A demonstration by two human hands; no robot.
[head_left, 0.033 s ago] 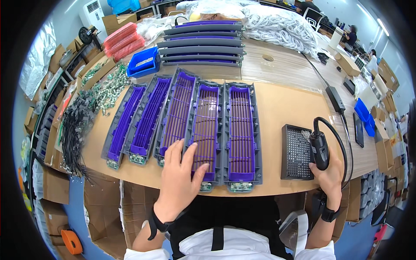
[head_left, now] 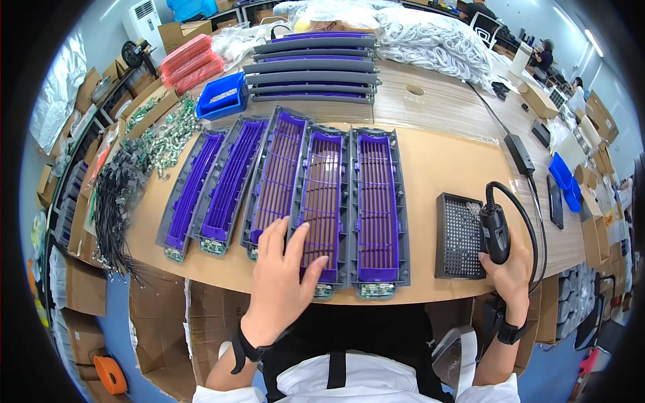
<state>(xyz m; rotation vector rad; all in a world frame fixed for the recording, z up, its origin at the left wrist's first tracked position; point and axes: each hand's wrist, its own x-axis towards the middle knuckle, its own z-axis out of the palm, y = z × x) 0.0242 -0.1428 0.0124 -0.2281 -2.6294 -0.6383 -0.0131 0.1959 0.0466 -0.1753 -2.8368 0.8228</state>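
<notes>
The left hand is laid flat, fingers spread, on the near end of the fourth purple-and-grey grille panel — steadying it, gripping nothing. The electric screwdriver is clasped in the right hand beside the black screw tray — fastening seems at hand.

Purple-and-grey slatted tray lies flat, lengthwise, fourth in a row of five.

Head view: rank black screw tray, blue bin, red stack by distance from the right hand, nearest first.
From the right hand, which grips a black electric screwdriver:
1. Black screw tray, just to its left on the table edge.
2. Blue bin, far across the table, upper left.
3. Red stack, beyond the bin, farthest left and back.
</notes>
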